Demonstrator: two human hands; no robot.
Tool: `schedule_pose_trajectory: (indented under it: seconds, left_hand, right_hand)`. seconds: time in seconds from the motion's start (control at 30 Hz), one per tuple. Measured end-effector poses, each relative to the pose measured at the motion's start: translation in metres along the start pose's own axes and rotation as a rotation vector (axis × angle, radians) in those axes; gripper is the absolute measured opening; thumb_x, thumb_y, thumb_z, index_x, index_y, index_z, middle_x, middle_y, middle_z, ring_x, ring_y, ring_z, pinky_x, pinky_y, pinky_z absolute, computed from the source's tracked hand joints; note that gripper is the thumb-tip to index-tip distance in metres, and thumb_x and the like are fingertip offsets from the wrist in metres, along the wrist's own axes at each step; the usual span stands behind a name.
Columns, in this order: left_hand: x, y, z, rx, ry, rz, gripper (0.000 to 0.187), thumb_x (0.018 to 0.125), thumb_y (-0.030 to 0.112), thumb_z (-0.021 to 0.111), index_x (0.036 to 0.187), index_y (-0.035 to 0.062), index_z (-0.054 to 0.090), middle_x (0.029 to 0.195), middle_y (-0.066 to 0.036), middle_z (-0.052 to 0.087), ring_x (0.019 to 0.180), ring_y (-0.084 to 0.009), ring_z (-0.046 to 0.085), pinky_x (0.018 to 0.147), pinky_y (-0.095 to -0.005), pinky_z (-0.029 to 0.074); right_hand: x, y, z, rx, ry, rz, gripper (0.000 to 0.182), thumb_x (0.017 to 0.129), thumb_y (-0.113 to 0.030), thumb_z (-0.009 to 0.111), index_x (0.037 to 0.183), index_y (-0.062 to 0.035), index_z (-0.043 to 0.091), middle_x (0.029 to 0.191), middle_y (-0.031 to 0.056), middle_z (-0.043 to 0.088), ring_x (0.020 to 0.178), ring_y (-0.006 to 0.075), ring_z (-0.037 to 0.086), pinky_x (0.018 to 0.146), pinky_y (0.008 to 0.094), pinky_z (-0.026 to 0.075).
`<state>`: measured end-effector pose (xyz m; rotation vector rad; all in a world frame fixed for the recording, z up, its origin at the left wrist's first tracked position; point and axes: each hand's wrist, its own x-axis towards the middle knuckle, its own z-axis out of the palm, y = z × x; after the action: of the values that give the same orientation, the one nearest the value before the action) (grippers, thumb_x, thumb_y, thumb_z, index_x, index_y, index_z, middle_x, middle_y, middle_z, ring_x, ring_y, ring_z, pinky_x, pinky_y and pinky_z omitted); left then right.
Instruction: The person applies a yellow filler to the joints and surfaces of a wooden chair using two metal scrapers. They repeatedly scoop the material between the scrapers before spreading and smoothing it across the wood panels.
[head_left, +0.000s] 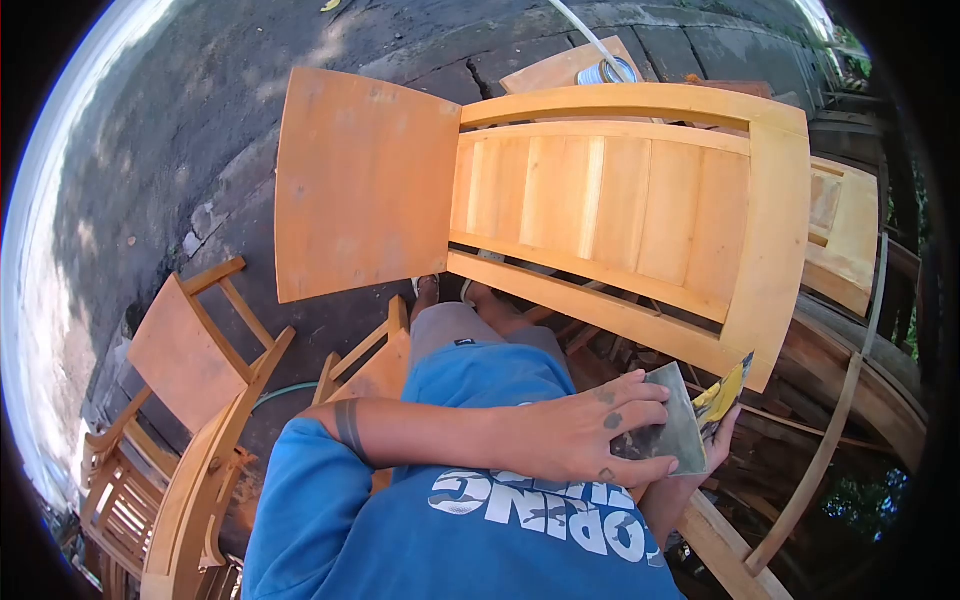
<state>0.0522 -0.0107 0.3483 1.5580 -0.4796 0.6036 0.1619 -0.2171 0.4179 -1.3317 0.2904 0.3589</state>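
Note:
My left hand (585, 430) lies across my front, its fingers spread over and gripping a grey sheet (668, 425) that looks like sandpaper or a flat plate. Behind that sheet, my right hand (722, 440) is mostly hidden, its fingers around a yellow and black piece (722, 392) that stands at an angle to the sheet. Ahead of both hands is a wooden chair with a slatted back (620, 200) and a flat orange-brown seat panel (365, 190). Neither hand touches the chair.
A can (605, 72) stands on a board beyond the chair. More wooden chairs (195, 350) are at the left, and a wooden panel (845, 230) is at the right. Stacked timber (830, 370) lies at the right. A thin green hose (285, 392) runs on the ground.

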Motion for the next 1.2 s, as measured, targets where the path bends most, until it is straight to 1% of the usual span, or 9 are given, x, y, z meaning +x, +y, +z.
schedule_pose_trajectory:
  seconds: [0.17, 0.33, 0.43, 0.57, 0.63, 0.77, 0.9, 1.03, 1.2]
  left_hand:
    - [-0.017, -0.021, -0.008, -0.011, -0.023, -0.37, 0.059, 0.076, -0.002, 0.058, 0.131, 0.0172, 0.048, 0.121, -0.025, 0.04, 0.124, -0.0439, 0.038, 0.108, -0.0558, 0.03]
    - [-0.006, 0.002, -0.003, 0.026, 0.065, -0.028, 0.062, 0.076, -0.007, 0.059, 0.131, 0.0194, 0.05, 0.118, -0.023, 0.043, 0.123, -0.0424, 0.039, 0.099, -0.0456, 0.041]
    - [-0.028, -0.029, -0.016, 0.101, -0.045, -0.445, 0.064, 0.075, -0.011, 0.057, 0.131, 0.0187, 0.05, 0.118, -0.021, 0.045, 0.121, -0.038, 0.044, 0.097, -0.0415, 0.043]
    - [-0.059, -0.041, -0.063, -0.062, 0.437, -0.809, 0.054, 0.082, -0.011, 0.048, 0.133, 0.0063, 0.046, 0.12, -0.017, 0.052, 0.113, -0.0262, 0.053, 0.096, -0.0333, 0.044]
    - [-0.072, -0.047, -0.084, -0.426, 0.771, -0.937, 0.051, 0.087, -0.005, 0.049, 0.137, 0.0026, 0.042, 0.123, -0.015, 0.055, 0.111, -0.0226, 0.056, 0.098, -0.0329, 0.044]
    - [-0.071, -0.031, -0.121, -0.705, 0.931, -0.945, 0.05, 0.088, 0.001, 0.053, 0.137, -0.0023, 0.041, 0.122, -0.013, 0.057, 0.107, -0.0177, 0.058, 0.096, -0.0326, 0.047]
    - [-0.047, -0.011, -0.13, -0.257, 0.516, -0.882, 0.045, 0.086, -0.007, 0.049, 0.13, 0.0013, 0.051, 0.112, -0.011, 0.064, 0.102, -0.0174, 0.062, 0.09, -0.0298, 0.048]
    - [0.007, 0.006, -0.111, 0.131, 0.002, -0.578, 0.052, 0.076, -0.014, 0.051, 0.124, 0.0058, 0.057, 0.117, -0.018, 0.061, 0.109, -0.0329, 0.059, 0.092, -0.0366, 0.048]
    - [0.055, 0.015, -0.1, 0.353, -0.341, -0.416, 0.049, 0.079, 0.005, 0.066, 0.126, 0.0111, 0.056, 0.126, -0.019, 0.054, 0.115, -0.0381, 0.054, 0.097, -0.0449, 0.044]
  right_hand:
    - [0.004, 0.002, 0.011, 0.058, 0.166, -0.084, 0.039, 0.1, -0.034, 0.039, 0.121, -0.0041, 0.053, 0.113, 0.0091, 0.063, 0.093, 0.0221, 0.066, 0.081, 0.0397, 0.054]
    - [0.0, 0.009, 0.035, -0.004, 0.144, -0.071, 0.037, 0.099, -0.031, 0.042, 0.121, -0.0024, 0.053, 0.109, 0.0114, 0.065, 0.094, 0.0209, 0.065, 0.077, 0.0341, 0.056]
    - [0.004, 0.001, 0.029, 0.056, 0.128, -0.128, 0.034, 0.098, -0.027, 0.046, 0.118, -0.0008, 0.055, 0.106, 0.0123, 0.066, 0.092, 0.0197, 0.066, 0.073, 0.0287, 0.057]
    - [0.008, -0.012, 0.022, 0.095, 0.177, -0.179, 0.033, 0.098, -0.025, 0.048, 0.117, 0.0006, 0.056, 0.106, 0.0121, 0.066, 0.09, 0.0186, 0.067, 0.073, 0.0286, 0.057]
    - [0.008, -0.013, 0.022, 0.107, 0.182, -0.183, 0.033, 0.097, -0.024, 0.048, 0.116, 0.0013, 0.056, 0.106, 0.0123, 0.066, 0.09, 0.0183, 0.067, 0.073, 0.0289, 0.057]
    - [0.013, -0.017, 0.018, 0.132, 0.125, -0.181, 0.034, 0.097, -0.025, 0.048, 0.117, 0.0015, 0.056, 0.109, 0.0133, 0.065, 0.092, 0.0196, 0.066, 0.075, 0.0302, 0.057]
    - [0.014, -0.016, 0.024, 0.094, 0.092, -0.135, 0.038, 0.098, -0.029, 0.046, 0.121, 0.0006, 0.053, 0.115, 0.0137, 0.062, 0.101, 0.0226, 0.063, 0.085, 0.0368, 0.053]
    - [0.019, 0.0, 0.034, -0.071, -0.074, -0.143, 0.038, 0.1, -0.03, 0.04, 0.118, 0.0019, 0.05, 0.114, 0.0126, 0.06, 0.102, 0.0224, 0.062, 0.089, 0.0361, 0.049]
    - [0.022, 0.014, 0.05, -0.081, -0.113, -0.061, 0.037, 0.101, -0.028, 0.039, 0.105, 0.005, 0.054, 0.099, 0.0118, 0.063, 0.089, 0.0159, 0.063, 0.08, 0.0288, 0.051]
